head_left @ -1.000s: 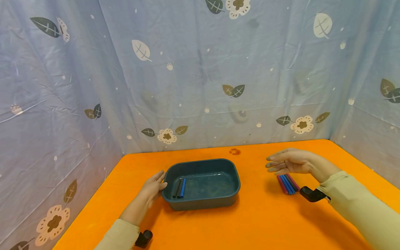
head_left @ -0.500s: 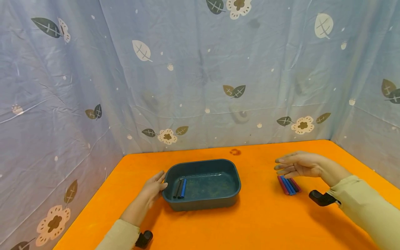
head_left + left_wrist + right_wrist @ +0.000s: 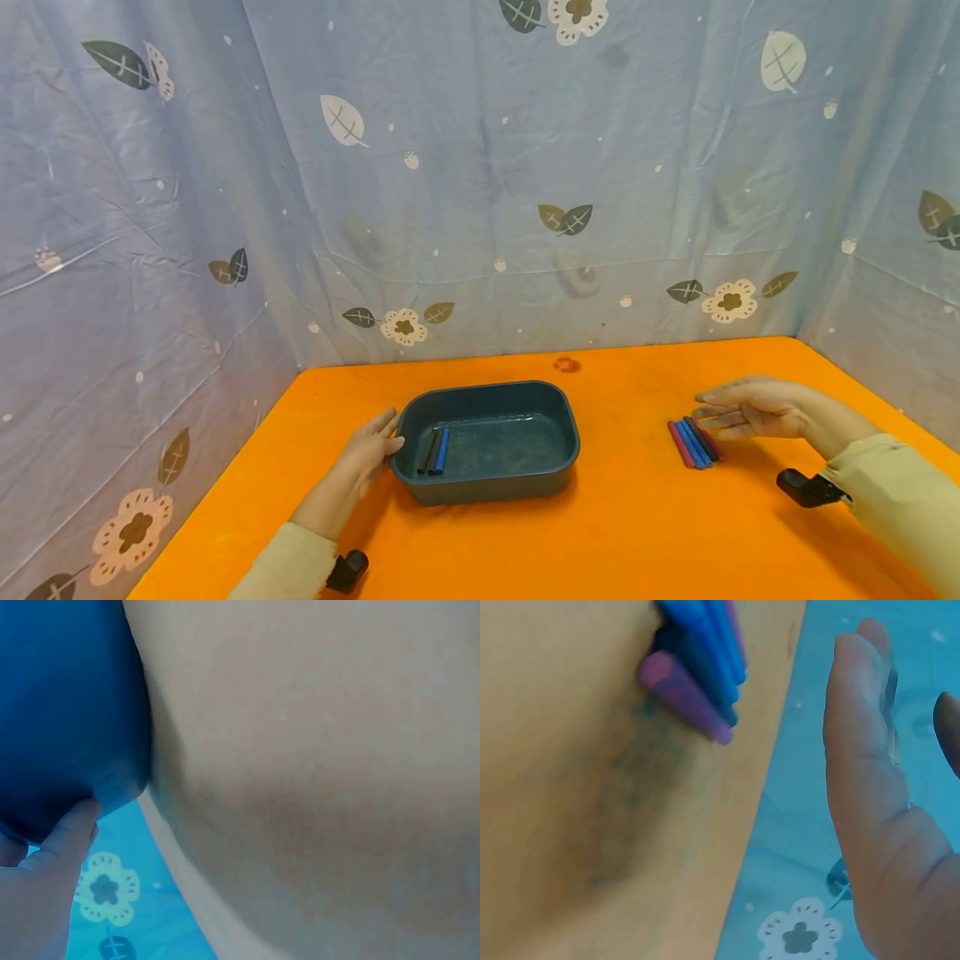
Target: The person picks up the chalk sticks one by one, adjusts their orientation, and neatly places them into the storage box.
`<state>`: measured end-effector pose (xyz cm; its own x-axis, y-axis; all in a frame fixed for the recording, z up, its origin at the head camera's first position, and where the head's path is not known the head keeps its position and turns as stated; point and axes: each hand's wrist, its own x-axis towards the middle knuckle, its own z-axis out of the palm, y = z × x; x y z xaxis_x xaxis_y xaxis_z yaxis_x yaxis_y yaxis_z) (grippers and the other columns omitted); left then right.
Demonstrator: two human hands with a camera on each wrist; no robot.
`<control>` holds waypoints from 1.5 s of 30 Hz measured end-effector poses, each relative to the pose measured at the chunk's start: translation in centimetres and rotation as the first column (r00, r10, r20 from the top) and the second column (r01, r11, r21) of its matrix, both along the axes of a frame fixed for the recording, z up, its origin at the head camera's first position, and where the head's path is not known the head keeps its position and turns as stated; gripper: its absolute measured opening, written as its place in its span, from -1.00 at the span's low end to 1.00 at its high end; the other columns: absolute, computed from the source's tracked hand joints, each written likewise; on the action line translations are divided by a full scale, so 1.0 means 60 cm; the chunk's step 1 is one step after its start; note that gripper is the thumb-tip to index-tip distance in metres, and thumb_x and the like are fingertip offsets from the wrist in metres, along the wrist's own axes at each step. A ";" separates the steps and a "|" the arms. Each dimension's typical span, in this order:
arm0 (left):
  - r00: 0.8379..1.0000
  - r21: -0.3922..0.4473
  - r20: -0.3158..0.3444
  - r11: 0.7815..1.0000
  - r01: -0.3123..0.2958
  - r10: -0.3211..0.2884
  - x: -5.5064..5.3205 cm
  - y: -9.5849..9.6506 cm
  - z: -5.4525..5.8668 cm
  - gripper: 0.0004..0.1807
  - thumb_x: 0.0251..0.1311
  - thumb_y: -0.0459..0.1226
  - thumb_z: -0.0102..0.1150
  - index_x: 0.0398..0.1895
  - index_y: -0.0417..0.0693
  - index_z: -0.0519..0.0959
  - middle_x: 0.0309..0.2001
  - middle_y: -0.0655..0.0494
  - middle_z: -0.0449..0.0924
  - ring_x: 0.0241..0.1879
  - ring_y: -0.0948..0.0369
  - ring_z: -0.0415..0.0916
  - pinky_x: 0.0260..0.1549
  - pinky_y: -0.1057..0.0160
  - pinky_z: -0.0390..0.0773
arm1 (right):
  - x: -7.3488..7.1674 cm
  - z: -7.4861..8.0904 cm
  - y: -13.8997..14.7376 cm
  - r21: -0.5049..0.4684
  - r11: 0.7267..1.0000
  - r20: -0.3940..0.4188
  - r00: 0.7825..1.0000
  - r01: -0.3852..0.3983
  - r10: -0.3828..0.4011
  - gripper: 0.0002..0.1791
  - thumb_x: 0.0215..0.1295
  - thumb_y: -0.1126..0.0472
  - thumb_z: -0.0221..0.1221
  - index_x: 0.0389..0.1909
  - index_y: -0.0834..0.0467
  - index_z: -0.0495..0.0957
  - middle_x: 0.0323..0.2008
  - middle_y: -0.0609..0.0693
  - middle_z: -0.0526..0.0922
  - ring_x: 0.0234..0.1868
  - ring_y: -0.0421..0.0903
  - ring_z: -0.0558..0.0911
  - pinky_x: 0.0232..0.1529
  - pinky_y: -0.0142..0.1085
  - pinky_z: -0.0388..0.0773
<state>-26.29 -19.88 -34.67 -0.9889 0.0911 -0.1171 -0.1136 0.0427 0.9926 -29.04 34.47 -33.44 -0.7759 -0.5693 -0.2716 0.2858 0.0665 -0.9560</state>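
Note:
On the table sits a dark teal rectangular basin [image 3: 487, 485]. My left hand [image 3: 363, 454] holds its left rim, the thumb over the edge and the fingers along the outer wall. Inside, at the basin's left end, lie two black sticks [image 3: 431, 454] and a blue stick [image 3: 442, 452], all crayon-like. My right hand [image 3: 757, 408] hovers at the right with nothing in it, its fingers extended and slightly spread. Just left of and below its fingertips, a side-by-side row of red, blue and black sticks [image 3: 696, 443] lies on the table. In the right wrist view these sticks [image 3: 697, 671] are blurred.
An orange cloth-like surface covers the table [image 3: 600, 533]. Behind and on both sides hangs a pale blue curtain [image 3: 450, 167] printed with leaves and flowers. A small reddish ring mark [image 3: 567, 364] shows near the table's back edge. Each wrist carries a black camera [image 3: 812, 488].
My right hand has moved to the right and slightly down, uncovering more of the row of sticks. The left hand, the basin and all the sticks stay in place.

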 end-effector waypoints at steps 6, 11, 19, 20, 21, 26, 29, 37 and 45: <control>1.000 -0.017 -0.001 1.000 -0.006 0.006 0.001 0.000 0.001 -0.30 0.41 -0.57 -0.21 0.51 -0.36 -0.23 0.50 -0.32 -0.22 0.12 0.06 0.36 -0.27 0.38 0.44 | -0.004 -0.012 0.013 0.122 0.991 -0.030 0.999 0.048 -0.045 -0.48 0.51 0.23 -0.02 0.26 0.57 0.24 -0.06 -0.01 0.64 -0.03 -0.09 0.64 0.04 -0.10 0.54; 1.000 -0.023 0.001 1.000 -0.012 0.012 0.003 0.000 0.003 -0.30 0.40 -0.56 -0.20 0.51 -0.36 -0.22 0.50 -0.32 -0.21 0.01 0.16 0.41 -0.28 0.38 0.44 | -0.005 -0.022 0.025 0.210 0.972 -0.014 0.994 0.106 -0.105 -0.56 0.47 0.21 0.03 0.18 0.49 0.41 -0.08 0.00 0.67 -0.07 -0.09 0.65 0.02 -0.08 0.55; 1.000 -0.017 -0.002 1.000 -0.018 0.018 0.003 0.001 0.004 -0.30 0.40 -0.57 -0.21 0.51 -0.37 -0.22 0.50 -0.32 -0.21 0.16 0.06 0.35 -0.31 0.39 0.42 | -0.019 -0.033 0.027 0.373 0.916 -0.035 0.989 0.148 -0.146 -0.47 0.46 0.19 0.03 0.22 0.54 0.33 -0.06 0.09 0.67 -0.07 -0.07 0.63 0.00 -0.09 0.54; 1.000 -0.018 -0.003 1.000 -0.016 0.016 0.003 0.002 0.004 -0.30 0.40 -0.57 -0.21 0.51 -0.37 -0.23 0.50 -0.32 -0.21 0.22 0.02 0.31 -0.29 0.39 0.43 | -0.021 -0.034 0.026 0.393 0.907 -0.037 0.988 0.153 -0.151 -0.45 0.45 0.18 0.03 0.24 0.55 0.30 -0.04 0.11 0.67 -0.07 -0.08 0.63 -0.01 -0.10 0.54; 1.000 -0.017 -0.003 1.000 -0.012 0.012 0.003 0.002 0.003 -0.30 0.40 -0.57 -0.22 0.51 -0.37 -0.23 0.50 -0.32 -0.21 0.28 -0.03 0.25 -0.28 0.39 0.43 | -0.023 -0.034 0.025 0.410 0.899 -0.038 0.987 0.156 -0.154 -0.45 0.45 0.17 0.03 0.24 0.54 0.31 -0.04 0.12 0.66 -0.08 -0.08 0.63 -0.01 -0.11 0.53; 1.000 -0.026 -0.003 1.000 -0.013 0.013 0.002 0.003 0.000 -0.31 0.41 -0.57 -0.21 0.51 -0.36 -0.22 0.50 -0.31 -0.19 0.31 -0.07 0.20 -0.24 0.36 0.45 | -0.027 -0.038 0.019 0.469 0.866 -0.048 0.984 0.172 -0.170 -0.64 0.41 0.17 0.04 0.01 0.36 0.56 -0.15 0.02 0.69 -0.17 -0.10 0.63 -0.07 -0.14 0.55; 1.000 -0.037 -0.002 0.999 -0.018 0.018 0.001 0.003 -0.002 -0.31 0.41 -0.56 -0.20 0.51 -0.36 -0.21 0.50 -0.31 -0.18 0.25 -0.04 0.26 -0.25 0.35 0.45 | -0.027 -0.040 0.012 0.507 0.844 -0.052 0.983 0.177 -0.175 -0.76 0.41 0.15 0.04 -0.16 0.21 0.60 -0.26 -0.06 0.67 -0.24 -0.12 0.61 -0.13 -0.19 0.55; 1.000 -0.058 -0.010 0.998 -0.006 0.005 0.001 0.002 -0.002 -0.31 0.42 -0.55 -0.20 0.50 -0.38 -0.22 0.50 -0.32 -0.20 0.31 -0.09 0.24 -0.02 0.22 0.49 | -0.026 -0.046 -0.008 0.583 0.793 -0.060 0.983 0.175 -0.173 -0.71 0.40 0.12 0.08 -0.53 0.04 0.58 -0.57 -0.16 0.58 -0.48 -0.23 0.55 -0.32 -0.36 0.50; 1.000 -0.054 -0.008 0.998 0.014 -0.014 0.000 0.004 -0.003 -0.32 0.43 -0.56 -0.26 0.50 -0.40 -0.27 0.50 -0.33 -0.25 0.44 -0.20 -0.11 0.29 -0.11 0.17 | -0.025 -0.044 -0.017 0.649 0.735 -0.103 0.980 0.197 -0.171 -0.64 0.35 0.08 0.15 -0.68 -0.02 0.43 -0.70 -0.19 0.44 -0.60 -0.25 0.48 -0.41 -0.38 0.47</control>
